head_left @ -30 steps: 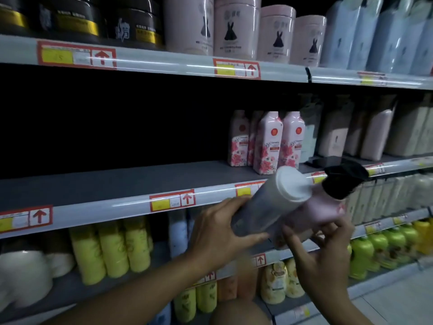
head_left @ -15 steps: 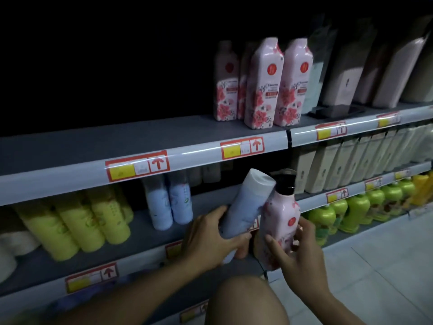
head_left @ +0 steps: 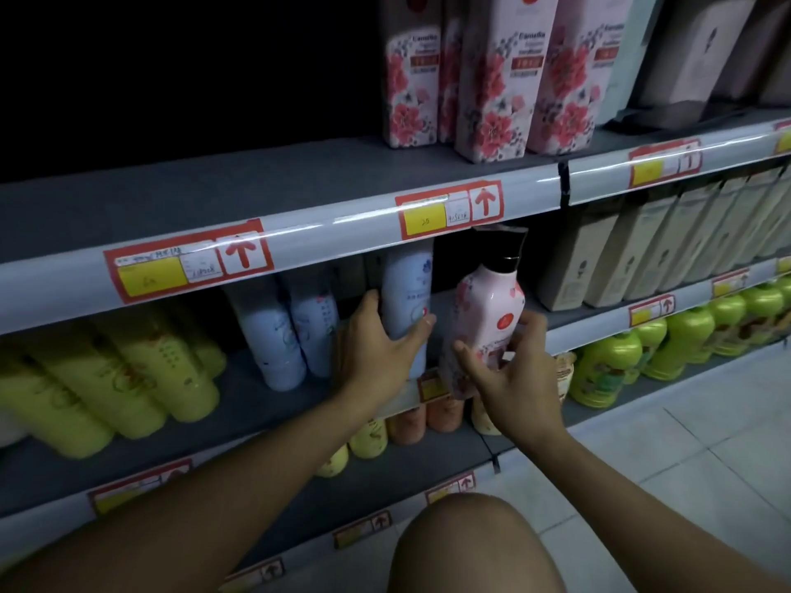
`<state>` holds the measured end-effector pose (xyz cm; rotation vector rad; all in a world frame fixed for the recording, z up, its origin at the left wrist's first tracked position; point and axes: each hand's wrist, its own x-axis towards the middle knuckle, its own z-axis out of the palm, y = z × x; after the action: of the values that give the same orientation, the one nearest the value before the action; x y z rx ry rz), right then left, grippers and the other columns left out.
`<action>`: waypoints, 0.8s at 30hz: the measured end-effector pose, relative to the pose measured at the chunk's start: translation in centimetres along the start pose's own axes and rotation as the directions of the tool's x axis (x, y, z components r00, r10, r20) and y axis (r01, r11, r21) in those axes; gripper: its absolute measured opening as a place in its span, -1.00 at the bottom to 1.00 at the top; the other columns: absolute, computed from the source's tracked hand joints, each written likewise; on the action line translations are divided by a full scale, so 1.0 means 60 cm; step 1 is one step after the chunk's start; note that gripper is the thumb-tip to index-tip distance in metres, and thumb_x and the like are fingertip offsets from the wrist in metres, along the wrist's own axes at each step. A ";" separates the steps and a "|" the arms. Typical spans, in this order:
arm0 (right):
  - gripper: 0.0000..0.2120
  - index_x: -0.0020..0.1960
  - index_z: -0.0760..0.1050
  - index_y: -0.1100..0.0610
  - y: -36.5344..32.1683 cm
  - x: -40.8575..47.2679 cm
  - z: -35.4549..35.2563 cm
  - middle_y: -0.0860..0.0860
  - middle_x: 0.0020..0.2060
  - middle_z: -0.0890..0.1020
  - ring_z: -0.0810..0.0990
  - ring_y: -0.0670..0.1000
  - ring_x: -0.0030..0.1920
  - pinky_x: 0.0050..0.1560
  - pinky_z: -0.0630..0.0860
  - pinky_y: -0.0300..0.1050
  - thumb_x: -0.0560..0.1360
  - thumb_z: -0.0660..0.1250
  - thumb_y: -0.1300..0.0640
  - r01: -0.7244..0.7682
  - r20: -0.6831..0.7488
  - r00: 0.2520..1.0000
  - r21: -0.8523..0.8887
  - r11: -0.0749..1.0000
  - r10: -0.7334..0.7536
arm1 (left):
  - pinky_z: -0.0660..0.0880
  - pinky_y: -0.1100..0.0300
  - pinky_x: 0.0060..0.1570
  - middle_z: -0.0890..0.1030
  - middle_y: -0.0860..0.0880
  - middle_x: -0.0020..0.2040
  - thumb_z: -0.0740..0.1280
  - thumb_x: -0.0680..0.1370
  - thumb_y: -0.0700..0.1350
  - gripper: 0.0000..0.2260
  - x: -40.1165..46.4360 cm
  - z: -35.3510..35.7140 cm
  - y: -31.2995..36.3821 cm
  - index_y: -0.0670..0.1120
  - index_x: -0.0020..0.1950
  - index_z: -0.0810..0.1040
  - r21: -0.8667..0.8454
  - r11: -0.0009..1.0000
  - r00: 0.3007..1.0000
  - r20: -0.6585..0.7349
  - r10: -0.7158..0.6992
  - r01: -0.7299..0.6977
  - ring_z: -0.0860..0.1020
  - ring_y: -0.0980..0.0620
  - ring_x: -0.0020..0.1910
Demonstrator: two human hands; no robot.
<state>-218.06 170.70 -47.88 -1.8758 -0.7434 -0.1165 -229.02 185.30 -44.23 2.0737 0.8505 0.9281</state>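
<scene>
A bare knee [head_left: 475, 545] is closest, low in the middle. Past it, the left hand [head_left: 381, 344] has its grip wrapped round a pale blue bottle [head_left: 406, 293], thumb on one side and fingers on the other. The bottle is upright at the front of the middle shelf [head_left: 248, 400], near two more blue bottles [head_left: 282, 336]. The hand hides its bottom, so I cannot tell if it stands on the shelf. The right hand [head_left: 518, 374] has its grip round a pink bottle [head_left: 488, 310] with a black cap, tipped a little, at the shelf's front edge.

I think the job is to put both bottles in this row. It is best to set the blue one down flat first and let go only when it does not wobble. The pink bottle's tall cap is close under the price rail [head_left: 342, 237] above, so go in low, then stand it straight. Leave a gap so the two bottles do not bump. Farther up stand the pink flower bottles [head_left: 488, 79].
</scene>
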 end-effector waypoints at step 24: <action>-0.39 0.31 0.27 -0.01 -0.024 0.071 0.062 -0.06 0.11 0.64 0.68 0.09 0.04 -0.09 0.64 0.21 0.46 0.49 -0.24 0.036 0.002 0.999 -0.003 0.999 -0.036 | 0.62 -0.13 -0.04 0.63 -0.23 0.16 0.47 0.55 0.12 -0.56 0.020 0.030 -0.029 -0.12 0.17 0.37 0.231 0.960 0.986 -0.085 -0.144 0.160 0.61 -0.29 0.13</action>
<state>-216.36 176.14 -46.61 -1.8663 -0.7789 -0.1390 -227.43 186.56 -46.11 2.1489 1.1902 0.8514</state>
